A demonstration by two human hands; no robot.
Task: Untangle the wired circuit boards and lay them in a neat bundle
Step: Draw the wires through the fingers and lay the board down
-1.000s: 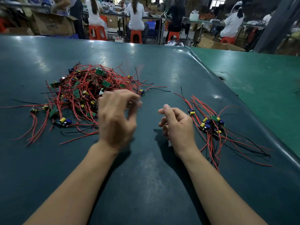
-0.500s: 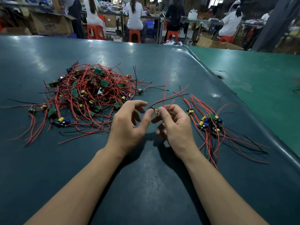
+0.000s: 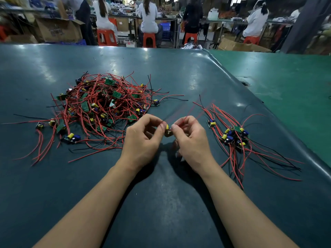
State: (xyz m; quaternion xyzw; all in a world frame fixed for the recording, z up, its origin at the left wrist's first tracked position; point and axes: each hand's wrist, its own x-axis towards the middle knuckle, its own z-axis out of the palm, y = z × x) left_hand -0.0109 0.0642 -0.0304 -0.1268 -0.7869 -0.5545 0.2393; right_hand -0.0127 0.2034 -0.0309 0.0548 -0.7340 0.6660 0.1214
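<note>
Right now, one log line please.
left hand + right hand: pinching one board | tangled pile: left | neat bundle: right

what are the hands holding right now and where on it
One small wired circuit board, pinched between both hands: the left hand grips its left edge, the right hand its right edge. Its blurred red wires trail up and away.

Hands: left hand (image 3: 143,140) and right hand (image 3: 192,142) pinch one small board (image 3: 168,130) between them.
Left: tangled pile (image 3: 103,106) on tabletop (image 3: 161,203).
Right: laid bundle (image 3: 234,136).
</note>
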